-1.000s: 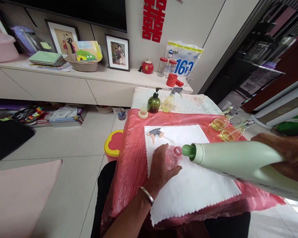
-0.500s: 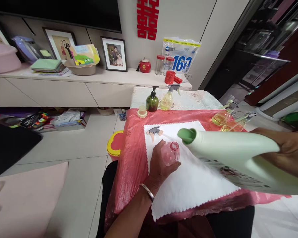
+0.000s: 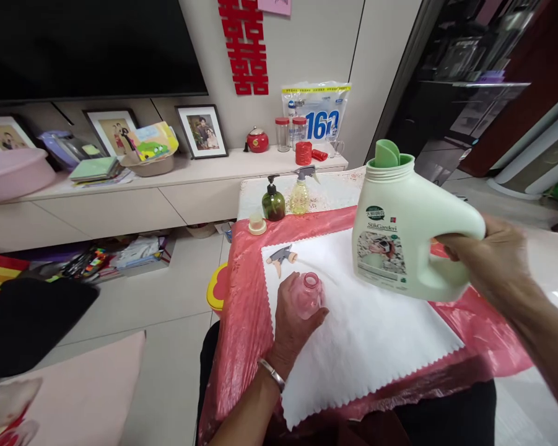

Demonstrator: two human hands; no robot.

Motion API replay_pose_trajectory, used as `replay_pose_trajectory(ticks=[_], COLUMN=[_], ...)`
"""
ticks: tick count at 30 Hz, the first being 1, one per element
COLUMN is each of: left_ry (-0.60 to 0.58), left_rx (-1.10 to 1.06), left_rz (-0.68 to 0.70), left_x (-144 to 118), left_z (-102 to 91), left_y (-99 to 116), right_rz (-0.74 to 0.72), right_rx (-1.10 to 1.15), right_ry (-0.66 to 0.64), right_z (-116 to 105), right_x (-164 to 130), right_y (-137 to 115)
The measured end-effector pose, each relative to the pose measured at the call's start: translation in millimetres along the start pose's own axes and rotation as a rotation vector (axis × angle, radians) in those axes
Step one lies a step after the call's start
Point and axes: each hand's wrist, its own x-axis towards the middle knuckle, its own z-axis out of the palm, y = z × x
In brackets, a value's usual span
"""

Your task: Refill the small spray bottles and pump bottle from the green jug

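Observation:
My left hand [image 3: 292,322] is wrapped round a pink clear bottle [image 3: 309,300], which stands uncapped on a white cloth [image 3: 353,334] with zigzag edges. Raised over the right part of the cloth is a pale green detergent jug [image 3: 399,229], nearly upright with its green pouring spout open. My right hand [image 3: 487,248] grips the jug by its handle. Just behind the bottle lies a grey and peach spray head [image 3: 282,255] on the cloth. A round, cream-coloured cap [image 3: 257,224] sits near the table's far left corner.
Red plastic sheeting [image 3: 241,310] covers the table under the cloth. At the back stand a green pump bottle [image 3: 274,201] and a yellow spray bottle [image 3: 300,193]. Beyond is a low cabinet [image 3: 204,170] with picture frames, jars and a bag. A yellow-rimmed stool [image 3: 217,288] is at the left.
The jug has swung from lying tilted toward the bottle to nearly upright, in my right hand. My left hand still holds the pink bottle. The view has turned slightly.

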Motion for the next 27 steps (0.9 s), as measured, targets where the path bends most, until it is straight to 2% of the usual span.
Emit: replay_pose_trajectory(ticks=[3, 8, 13, 17, 21, 23, 26, 27], left_ry=[-0.015, -0.018, -0.029, -0.006, 0.001, -0.004, -0.017, -0.016], left_rx=[0.018, 0.002, 0.001, -0.014, -0.031, -0.027, -0.019, -0.016], left_rz=[-0.012, -0.015, -0.027, -0.004, -0.002, -0.008, -0.017, -0.017], left_x=[-1.2, -2.8, -2.4, -1.9, -1.9, -2.0, -1.5, -1.0], left_z=[-0.3, -2.9, -4.0, -3.0, -2.7, -2.4, -0.7, 0.1], left_y=[0.3, 2.9, 6.5, 9.1, 10.4, 9.7, 7.6, 7.0], right_rz=[0.086, 0.108, 0.093, 0.044, -0.042, -0.12, -0.265, -0.317], right_rx=[0.087, 0.159, 0.143, 0.085, 0.027, 0.011, 0.012, 0.029], right_ry=[0.048, 0.102, 0.1, 0.083, 0.038, 0.078, 0.24, 0.234], right_z=[28.0, 75.1, 99.1, 98.0, 81.8, 69.8, 55.0, 53.2], right_x=[-2.3, -6.9, -11.2, -13.6, -23.8, -36.0, -59.1, -65.9], right_y=[16.9, 45.7, 68.8, 80.2, 81.4, 74.7, 55.6, 47.8])
